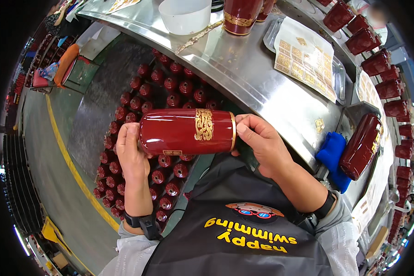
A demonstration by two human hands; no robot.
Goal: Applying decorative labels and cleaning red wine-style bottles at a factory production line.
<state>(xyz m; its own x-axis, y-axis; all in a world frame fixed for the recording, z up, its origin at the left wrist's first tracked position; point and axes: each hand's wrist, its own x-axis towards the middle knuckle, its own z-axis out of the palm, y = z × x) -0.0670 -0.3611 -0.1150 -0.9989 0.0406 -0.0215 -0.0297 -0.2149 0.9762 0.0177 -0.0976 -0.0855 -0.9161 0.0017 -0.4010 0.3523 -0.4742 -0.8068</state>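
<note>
A glossy dark red ceramic jar (175, 131) with a gold band at its right end lies sideways between my hands, held up in front of my apron. A gold ornamental decal wraps part of its side, and a small gold mark sits along the lower edge. My left hand (132, 152) grips the rounded left end, thumb on top. On the gold-rimmed right end, my right hand (260, 140) pinches the edge between thumb and fingers. Some fingertips of both hands are hidden behind the jar.
The metal table (244, 64) bears a white bowl (185, 17), an upright red jar (240, 16), a decal sheet (303, 55) over a metal tray, a blue cloth (332, 156) and a lying red jar (361, 146). Rows of small red vessels (170, 83) stand low at left; more red jars line the right.
</note>
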